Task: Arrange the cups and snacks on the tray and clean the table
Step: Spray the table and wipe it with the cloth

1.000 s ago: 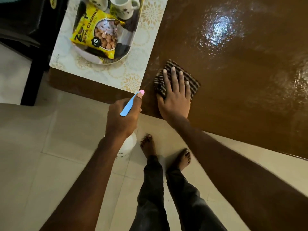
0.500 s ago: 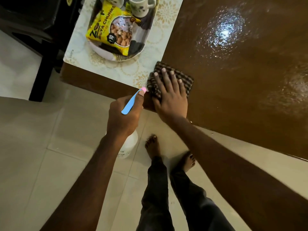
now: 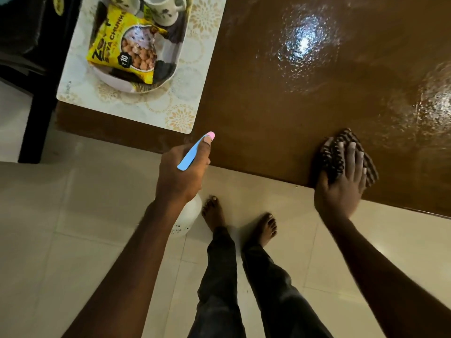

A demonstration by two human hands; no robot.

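My right hand (image 3: pixel 341 184) presses flat, fingers spread, on a dark striped cloth (image 3: pixel 334 157) at the near edge of the wet brown table (image 3: pixel 280 98). My left hand (image 3: pixel 181 172) grips a white spray bottle (image 3: pixel 186 220) with a blue trigger and pink nozzle, held just off the table's near edge. At the far left a white tray (image 3: pixel 114 80) rests on a patterned placemat (image 3: pixel 185 113). It holds a yellow snack packet (image 3: pixel 124 54) and two white cups (image 3: pixel 163 8), partly cut off by the frame's top.
A black chair (image 3: pixel 31 69) stands left of the table. Pale floor tiles (image 3: pixel 73 215) lie below, with my bare feet (image 3: pixel 241 223) close to the table's edge. Light glares on the damp tabletop at upper right.
My right hand has slid the cloth to the right along the table's near edge, away from the placemat. My left hand holds the spray bottle much as before.
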